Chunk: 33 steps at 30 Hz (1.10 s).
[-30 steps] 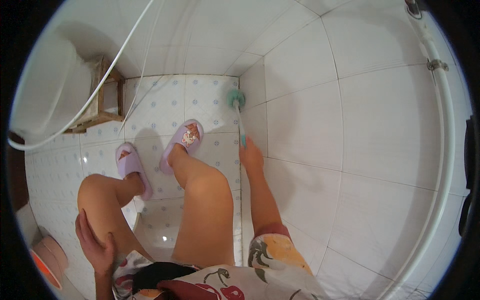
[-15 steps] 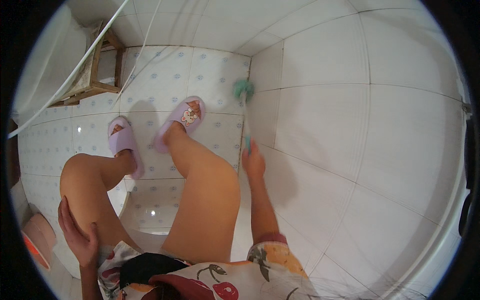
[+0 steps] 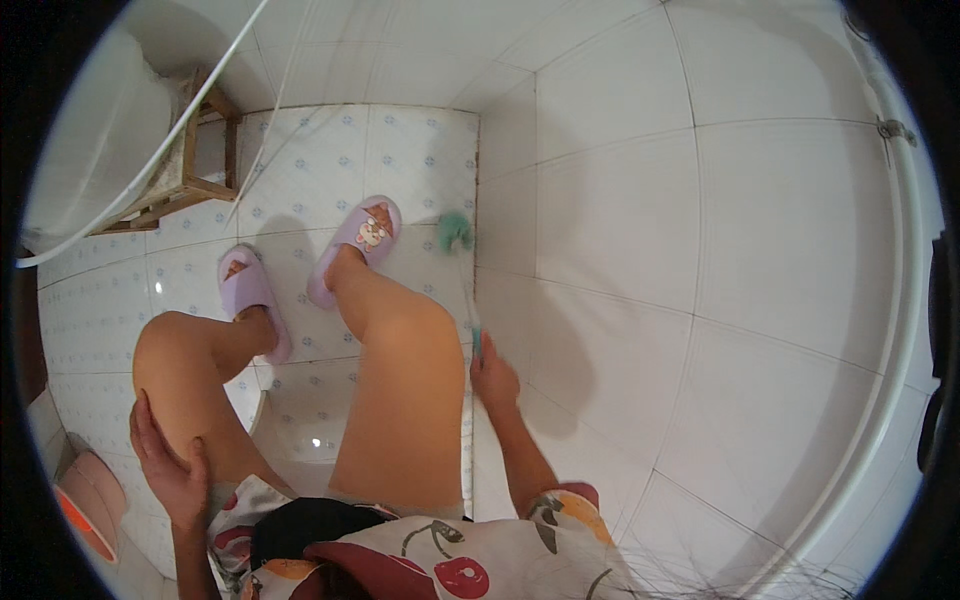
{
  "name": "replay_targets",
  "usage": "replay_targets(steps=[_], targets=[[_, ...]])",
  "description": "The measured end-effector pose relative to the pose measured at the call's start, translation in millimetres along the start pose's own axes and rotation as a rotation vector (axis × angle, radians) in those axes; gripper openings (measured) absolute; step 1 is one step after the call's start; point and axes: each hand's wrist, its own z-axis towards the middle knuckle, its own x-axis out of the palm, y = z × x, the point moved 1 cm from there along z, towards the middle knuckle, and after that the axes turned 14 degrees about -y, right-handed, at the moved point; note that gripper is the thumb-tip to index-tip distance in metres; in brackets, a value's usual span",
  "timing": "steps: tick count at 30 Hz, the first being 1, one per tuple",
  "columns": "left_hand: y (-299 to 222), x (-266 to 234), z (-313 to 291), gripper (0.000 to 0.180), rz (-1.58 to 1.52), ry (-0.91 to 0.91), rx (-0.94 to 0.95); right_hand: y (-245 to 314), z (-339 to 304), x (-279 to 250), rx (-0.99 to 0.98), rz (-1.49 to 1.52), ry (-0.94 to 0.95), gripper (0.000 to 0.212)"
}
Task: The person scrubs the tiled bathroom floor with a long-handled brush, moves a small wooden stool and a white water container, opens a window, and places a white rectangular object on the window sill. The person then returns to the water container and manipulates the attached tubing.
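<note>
My right hand (image 3: 494,376) is closed round the teal grip of a long-handled scrub brush (image 3: 455,232). Its fluffy green head rests on the tiled floor (image 3: 300,165), near the foot of the right wall and just beyond my right slipper (image 3: 352,250). The thin pale shaft runs back along the wall's base to my hand. Resting on my left thigh is my left hand (image 3: 172,468), fingers and thumb apart, with nothing in it. My left slipper (image 3: 252,295), lilac like the other, stands flat on the floor.
White wall tiles (image 3: 620,220) rise close on the right, with a white pipe (image 3: 912,220) farther right. At the far left, a wooden stool (image 3: 205,165) bears a large pale tub (image 3: 90,130). A white hose (image 3: 165,145) crosses there. A pink bin (image 3: 95,500) stands lower left.
The brush and my right hand have come back toward me and slightly left; the brush head has shifted from the wall's base onto the floor. My left hand stays on my thigh.
</note>
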Motion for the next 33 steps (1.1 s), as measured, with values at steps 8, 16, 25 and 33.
replay_targets(steps=[8,16,25,33], targets=[[3.5,-1.3,1.6,0.068,0.029,0.039,-0.004,-30.7,-50.0,-0.1,0.068,0.049,0.043,0.051],[-2.8,-0.1,3.7,0.069,0.06,0.062,0.027,93.7,222.6,-54.9,0.022,0.187,-0.113,0.05],[-7.9,-5.1,2.4,0.07,0.101,0.045,0.023,38.4,82.3,-29.6,0.128,0.09,0.016,0.048],[7.3,-5.4,-0.9,0.068,0.112,0.036,0.011,-40.3,-116.4,-3.7,0.16,-0.026,0.159,0.055]])
